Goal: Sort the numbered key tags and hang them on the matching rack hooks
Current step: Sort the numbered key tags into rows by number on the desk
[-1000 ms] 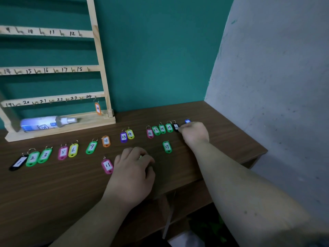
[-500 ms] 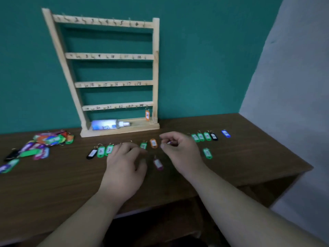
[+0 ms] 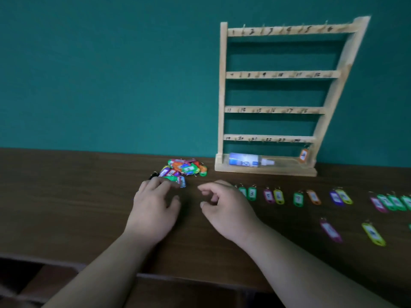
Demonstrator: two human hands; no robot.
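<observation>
A wooden rack point(image 3: 222, 90) with four numbered hook rails stands against the teal wall; one orange tag point(image 3: 303, 154) hangs at its bottom right hook. A heap of unsorted coloured key tags point(image 3: 185, 167) lies left of the rack. A row of sorted tags point(image 3: 278, 196) runs rightward along the table, with two more tags point(image 3: 330, 230) nearer me. My left hand point(image 3: 153, 210) lies flat just below the heap, fingertips reaching its near edge. My right hand point(image 3: 224, 207) hovers beside it with loosely curled fingers, holding nothing I can see.
A white and blue bottle point(image 3: 246, 162) lies on the rack's base. The brown table point(image 3: 66, 196) ends at a front edge near me, with dark shelves below.
The view has swung left, from the row's right end to the heap. My right hand left the far right tags and both hands moved left to the heap.
</observation>
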